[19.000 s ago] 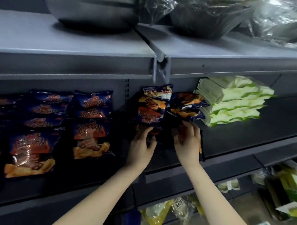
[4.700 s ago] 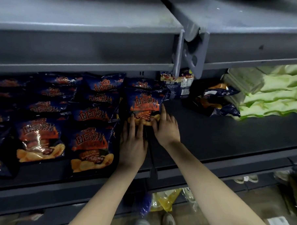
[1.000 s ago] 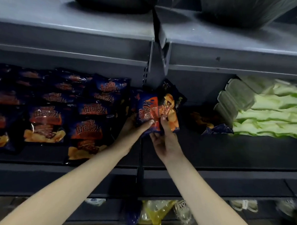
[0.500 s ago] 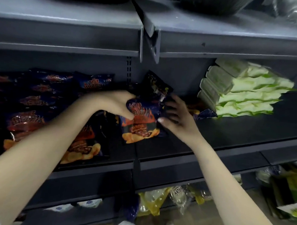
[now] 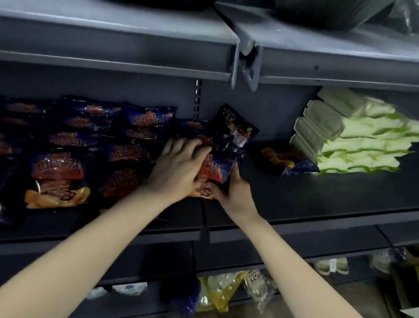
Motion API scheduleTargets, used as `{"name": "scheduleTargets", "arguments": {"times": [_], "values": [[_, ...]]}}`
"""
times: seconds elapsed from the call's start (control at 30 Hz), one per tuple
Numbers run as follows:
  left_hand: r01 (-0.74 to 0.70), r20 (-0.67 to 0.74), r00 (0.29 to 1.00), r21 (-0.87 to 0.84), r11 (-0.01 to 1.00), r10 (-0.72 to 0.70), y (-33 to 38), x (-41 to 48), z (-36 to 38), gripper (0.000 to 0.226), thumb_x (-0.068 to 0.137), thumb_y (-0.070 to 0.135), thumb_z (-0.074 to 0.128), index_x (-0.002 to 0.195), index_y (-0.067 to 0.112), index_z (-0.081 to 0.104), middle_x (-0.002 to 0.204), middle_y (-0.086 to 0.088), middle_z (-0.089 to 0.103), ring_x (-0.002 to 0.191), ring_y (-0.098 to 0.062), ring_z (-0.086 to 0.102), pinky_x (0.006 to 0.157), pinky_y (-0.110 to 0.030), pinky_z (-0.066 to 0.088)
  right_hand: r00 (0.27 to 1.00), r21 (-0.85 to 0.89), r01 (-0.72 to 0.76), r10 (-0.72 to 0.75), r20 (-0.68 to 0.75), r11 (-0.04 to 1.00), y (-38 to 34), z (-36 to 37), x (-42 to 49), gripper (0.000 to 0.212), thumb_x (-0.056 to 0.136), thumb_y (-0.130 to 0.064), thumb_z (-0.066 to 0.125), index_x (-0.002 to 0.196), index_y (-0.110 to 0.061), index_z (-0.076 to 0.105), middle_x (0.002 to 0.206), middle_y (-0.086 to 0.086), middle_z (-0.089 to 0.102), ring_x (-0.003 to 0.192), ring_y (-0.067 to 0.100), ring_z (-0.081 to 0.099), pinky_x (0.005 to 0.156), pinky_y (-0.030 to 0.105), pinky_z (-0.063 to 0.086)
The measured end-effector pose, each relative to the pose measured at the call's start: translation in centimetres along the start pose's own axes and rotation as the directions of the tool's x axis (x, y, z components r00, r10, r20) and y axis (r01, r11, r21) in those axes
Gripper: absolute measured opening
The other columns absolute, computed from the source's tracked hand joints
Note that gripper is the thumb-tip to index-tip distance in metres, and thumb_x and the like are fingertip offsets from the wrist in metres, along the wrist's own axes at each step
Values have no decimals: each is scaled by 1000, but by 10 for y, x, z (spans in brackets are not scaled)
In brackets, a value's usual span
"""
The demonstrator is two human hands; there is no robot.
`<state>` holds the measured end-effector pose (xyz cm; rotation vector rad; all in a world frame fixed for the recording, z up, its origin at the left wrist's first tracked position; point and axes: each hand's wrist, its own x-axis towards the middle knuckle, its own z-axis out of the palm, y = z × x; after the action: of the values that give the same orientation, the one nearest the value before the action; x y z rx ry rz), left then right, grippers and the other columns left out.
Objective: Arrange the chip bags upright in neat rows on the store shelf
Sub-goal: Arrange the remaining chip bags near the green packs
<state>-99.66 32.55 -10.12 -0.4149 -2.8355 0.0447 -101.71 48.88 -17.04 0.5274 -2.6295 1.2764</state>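
Several rows of chip bags [image 5: 59, 176], dark blue with orange print, occupy the left section of the shelf [image 5: 322, 199]. They stand leaning back, one overlapping the next.

Left hand [image 5: 176, 169]: positioned just right of these rows, back of hand toward the camera. Its fingers [image 5: 180, 145] are spread and nearly straight, laid flat on the upper left face of a single chip bag [image 5: 215, 168]. Motion blur hides the fingertips.

Chip bag: located at the seam between the two shelf sections, roughly upright, lower edge near the shelf surface, partly covered by both hands.

Right hand [image 5: 235, 193]: grips the lower right corner of the same bag. The thumb [image 5: 234, 170] runs up the bag's right edge; the remaining fingers are curled in below and behind the bag and are mostly hidden.

Tilted bag [image 5: 236, 128]: directly behind the held bag, leaning to the right against the back panel.

Flat bag [image 5: 283, 159]: lies on the shelf further right, touching a stack of green-and-white packs [image 5: 348, 141].
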Motion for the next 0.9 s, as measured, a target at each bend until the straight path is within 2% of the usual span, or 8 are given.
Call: {"name": "scheduleTargets", "arguments": {"times": [0.13,0.23,0.3,0.43,0.53,0.67,0.8,0.9], "values": [[143,185,973,-34,989,-135,30,-32,38,95,87,39,57,147,14,-12,153,-13,-22,141,-38,-13,115,-49,3,993,-40,-121,121,-5,992,-4,22,3,80,90,-32,59,150,-9,11,140,13,44,127,28,42,105,34,38],[182,244,955,-26,983,-170,36,-43,58,92,91,39,50,145,10,-19,148,-16,-33,138,-40,-23,114,-48,1,976,-78,-189,178,-129,979,-11,30,2,89,91,-36,56,150,-14,-7,154,13,15,141,27,13,116,38,20],[192,209,962,-58,980,-176,40,-43,64,94,88,40,54,144,6,-14,150,-20,-25,139,-44,-14,114,-49,6,985,-147,-121,99,-144,982,-13,33,1,82,95,-31,51,149,-22,-10,157,10,0,144,24,2,119,41,14],[195,157,971,-72,978,-182,47,-40,73,99,73,50,68,142,-1,18,149,-29,16,133,-50,28,103,-54,32,997,-270,-53,39,-59,961,-8,42,2,66,101,-34,34,143,-38,-17,152,-4,-29,145,21,-14,120,41,2],[260,191,953,-122,958,-234,48,-38,75,98,73,54,65,142,-1,23,148,-29,22,131,-51,29,101,-58,33,999,-304,-46,40,-27,951,-1,42,7,62,100,-40,26,144,-38,-18,154,1,-27,145,22,-14,119,41,0],[245,248,946,-123,962,-210,47,-36,79,90,92,56,34,136,4,-25,151,-23,-22,140,-45,-9,112,-57,2,999,-354,1,12,35,935,8,39,16,64,99,-42,29,148,-33,-11,156,3,-23,146,23,-8,119,44,7],[284,287,931,-175,943,-227,49,-32,79,92,92,57,34,136,5,-28,149,-22,-29,139,-44,-14,114,-54,6,995,-263,-20,46,92,965,9,38,22,66,97,-45,31,146,-40,-13,156,-2,-24,143,30,17,109,48,31],[301,299,925,-191,934,-237,48,-28,83,94,91,55,37,133,6,-32,148,-22,-31,139,-44,-16,114,-55,4,992,-238,-35,62,108,971,9,37,26,65,98,-47,30,145,-42,-15,154,-7,-27,138,31,31,99,42,42]]}}
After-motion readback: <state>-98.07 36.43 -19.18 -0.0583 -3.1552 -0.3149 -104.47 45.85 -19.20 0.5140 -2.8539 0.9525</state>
